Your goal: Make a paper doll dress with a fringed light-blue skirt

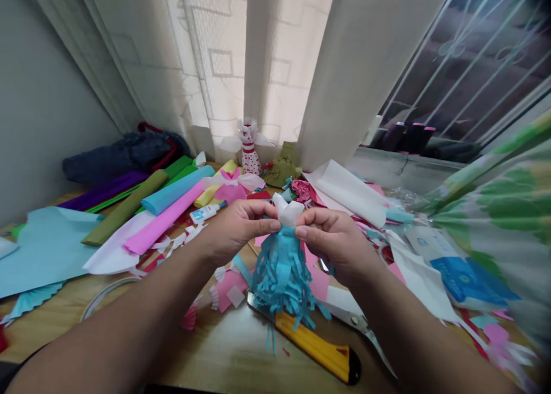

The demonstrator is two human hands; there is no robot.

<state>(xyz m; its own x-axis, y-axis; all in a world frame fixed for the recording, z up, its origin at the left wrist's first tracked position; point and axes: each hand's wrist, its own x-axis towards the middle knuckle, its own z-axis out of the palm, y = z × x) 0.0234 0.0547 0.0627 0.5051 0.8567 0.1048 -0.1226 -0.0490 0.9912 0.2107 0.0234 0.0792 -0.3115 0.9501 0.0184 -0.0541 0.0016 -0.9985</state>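
Observation:
Both my hands are raised over the wooden table (pixel 232 354) and pinch a small paper dress between them. My left hand (pixel 235 227) grips its left side at the waist, fingers closed. My right hand (pixel 333 236) pinches the right side. The paper dress (pixel 282 268) has a white top and a fringed blue skirt of cut strips hanging down. Under it lies a yellow utility knife (pixel 318 348), with scissors (pixel 357 322) to its right.
Rolls of crepe paper (pixel 172 202) in purple, green, blue, pink and yellow lie at the left, beside a glue tube (pixel 206 212). Finished paper dresses (pixel 249 147) stand by the curtain. Paper scraps, a blue sheet (pixel 43 248) and packets (pixel 460 273) cover the rest.

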